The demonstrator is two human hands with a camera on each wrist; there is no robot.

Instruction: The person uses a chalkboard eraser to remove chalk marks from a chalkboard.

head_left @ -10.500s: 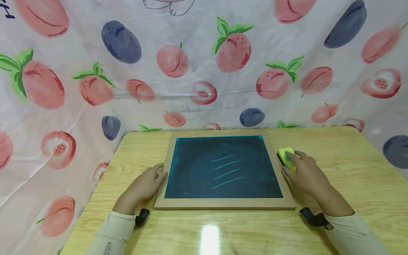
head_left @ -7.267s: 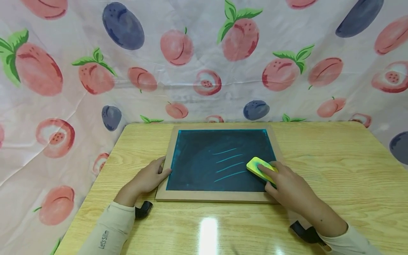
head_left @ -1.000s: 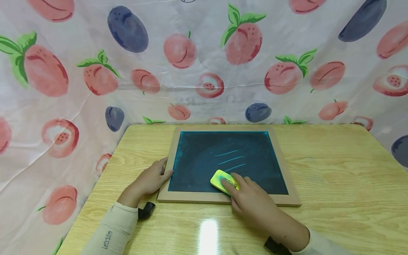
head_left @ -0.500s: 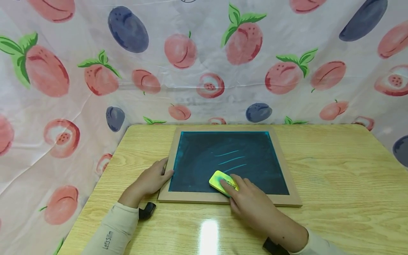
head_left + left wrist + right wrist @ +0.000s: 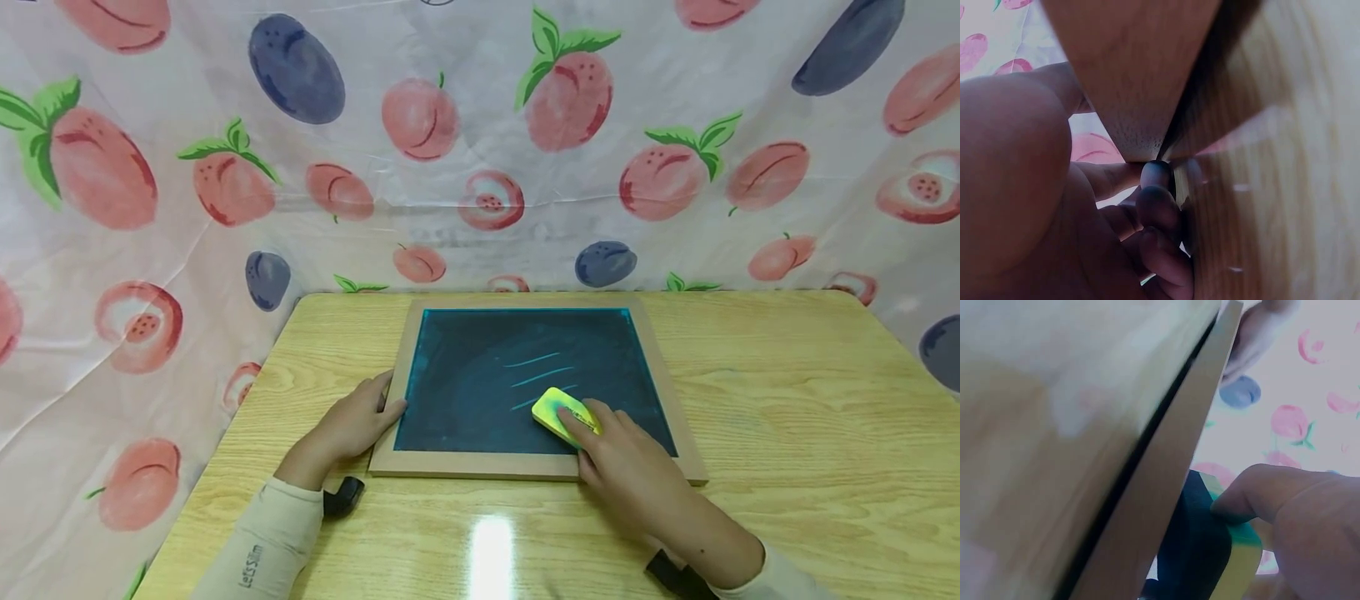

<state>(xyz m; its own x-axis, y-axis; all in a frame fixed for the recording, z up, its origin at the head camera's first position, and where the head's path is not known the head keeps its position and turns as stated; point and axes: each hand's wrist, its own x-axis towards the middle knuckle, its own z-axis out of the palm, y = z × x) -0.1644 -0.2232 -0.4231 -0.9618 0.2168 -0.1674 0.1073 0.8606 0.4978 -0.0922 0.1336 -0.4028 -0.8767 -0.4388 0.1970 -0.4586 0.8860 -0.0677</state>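
A chalkboard (image 5: 465, 375) in a light wooden frame lies on the table, with 3 blue chalk strokes (image 5: 542, 377) on it. The eraser partly covers the lowest stroke. My left hand (image 5: 345, 429) grips the frame's left side. Its thumb lies on top, and the left wrist view shows curled fingers (image 5: 1160, 209) against the frame's edge (image 5: 1135, 62). My right hand (image 5: 626, 467) holds a yellow-green chalkboard eraser (image 5: 552, 405) on the lower right of the board. In the right wrist view, the thumb presses the side of the eraser (image 5: 1191, 544), whose dark pad faces the board.
The wooden table (image 5: 787, 400) extends on both sides of the board and in front of it. A fruit-print cloth (image 5: 480, 125) hangs behind the table and along its left. Black wrist cameras (image 5: 343, 497) sit on both wrists.
Earlier, my right hand took the eraser from the table beside the board and brought it onto the surface. The lowest chalk stroke has vanished. Within the last half second, the eraser slid right and slightly up.
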